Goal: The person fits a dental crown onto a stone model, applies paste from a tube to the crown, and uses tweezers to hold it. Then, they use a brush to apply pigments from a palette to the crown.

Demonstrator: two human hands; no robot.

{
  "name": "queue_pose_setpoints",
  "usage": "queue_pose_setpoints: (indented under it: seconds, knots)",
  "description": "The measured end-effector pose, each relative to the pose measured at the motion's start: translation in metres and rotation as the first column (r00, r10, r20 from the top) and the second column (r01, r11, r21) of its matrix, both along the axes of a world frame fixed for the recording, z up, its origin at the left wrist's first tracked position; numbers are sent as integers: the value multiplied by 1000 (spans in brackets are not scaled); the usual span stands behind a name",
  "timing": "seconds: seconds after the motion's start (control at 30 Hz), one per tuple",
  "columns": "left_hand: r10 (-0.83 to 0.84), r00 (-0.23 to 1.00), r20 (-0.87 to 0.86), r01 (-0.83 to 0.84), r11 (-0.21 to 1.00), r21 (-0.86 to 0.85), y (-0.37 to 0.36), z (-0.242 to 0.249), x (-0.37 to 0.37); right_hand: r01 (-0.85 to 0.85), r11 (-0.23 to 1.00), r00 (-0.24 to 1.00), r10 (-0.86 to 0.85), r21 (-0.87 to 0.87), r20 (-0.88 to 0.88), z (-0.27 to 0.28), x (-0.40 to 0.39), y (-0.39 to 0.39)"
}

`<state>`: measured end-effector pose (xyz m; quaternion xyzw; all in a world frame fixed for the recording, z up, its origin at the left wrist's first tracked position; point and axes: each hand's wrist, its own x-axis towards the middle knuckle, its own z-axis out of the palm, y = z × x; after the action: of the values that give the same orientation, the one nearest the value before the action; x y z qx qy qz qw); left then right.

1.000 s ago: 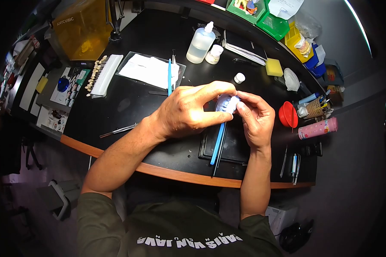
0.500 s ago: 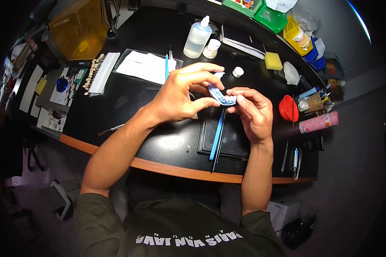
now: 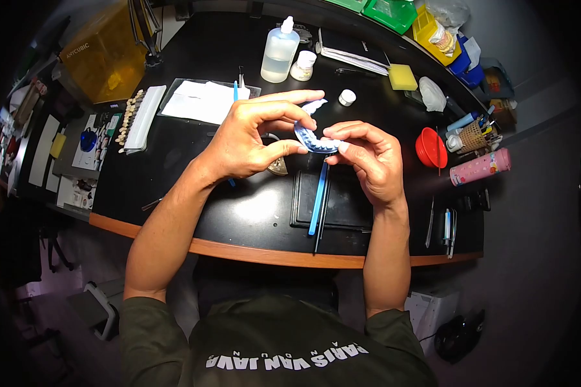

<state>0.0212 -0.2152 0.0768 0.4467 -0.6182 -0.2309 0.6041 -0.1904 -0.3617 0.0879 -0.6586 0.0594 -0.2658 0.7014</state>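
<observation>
A light-blue, horseshoe-shaped dental impression [image 3: 313, 144] with tooth shapes along it is held up above the desk between both hands. My left hand [image 3: 248, 135] grips its left side, thumb below and fingers above. My right hand [image 3: 371, 158] pinches its right end between thumb and fingers. Partly hidden under my left hand, a perforated metal piece [image 3: 278, 166] lies on the desk. Below the impression, a blue-handled tool [image 3: 317, 200] and a thin black tool [image 3: 321, 226] rest across a black slab [image 3: 348, 203].
Behind the hands stand a clear squeeze bottle [image 3: 279, 55], a small white-capped bottle [image 3: 303, 66] and a little white jar [image 3: 346, 97]. White paper [image 3: 197, 100] and a tooth shade guide [image 3: 132, 122] lie left. Right are a red bowl [image 3: 430, 148] and a pink flask [image 3: 480, 168].
The camera view has shifted slightly, so the desk items appear further left. Both hands still hold the impression, which looks slightly turned, and more of the perforated metal piece shows.
</observation>
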Motion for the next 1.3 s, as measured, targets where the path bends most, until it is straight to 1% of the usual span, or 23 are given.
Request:
queue_pose_setpoints:
  seconds: [0.1, 0.2, 0.3, 0.4, 0.5, 0.63, 0.7, 0.77, 0.9, 1.27, 1.3]
  knots:
    - [9, 1000, 9, -9, 1000, 6, 1, 1, -1, 25, 1000, 999, -25, -10, -22, 1, 0, 2]
    - [59, 992, 114, -54, 998, -45, 3, 4, -2, 27, 999, 1000, -27, -35, -2, 0, 1, 4]
    - [114, 966, 233, -86, 988, -130, 2, 6, -2, 36, 999, 999, -36, -18, -10, -1, 2, 3]
    - [125, 963, 240, -86, 982, -167, 1, 6, -3, 64, 998, 998, -64, 6, -11, -2, 3, 4]
    - [158, 955, 251, -102, 970, -222, 1, 5, -6, 80, 991, 995, -72, 108, -71, 0, 1, 4]
    - [249, 929, 275, -149, 929, -338, 4, 5, -14, 86, 981, 996, -79, 173, -49, -2, 0, 3]
    - [363, 831, 421, -134, 866, -482, 4, 8, -18, 79, 979, 997, -75, 189, -25, -3, 1, 1]
    - [419, 765, 488, -107, 831, -545, 6, 9, -23, 46, 979, 999, -48, 199, 7, -3, 0, -1]
    - [457, 735, 501, -68, 785, -616, 4, 8, -27, 47, 979, 998, -53, 199, 24, 0, -1, 2]
    - [486, 715, 503, -83, 773, -629, 5, 5, -28, 60, 985, 994, -73, 162, 75, -5, 2, 2]
    - [488, 716, 499, -86, 771, -631, 4, 5, -29, 66, 988, 993, -78, 139, 83, -4, 3, 3]
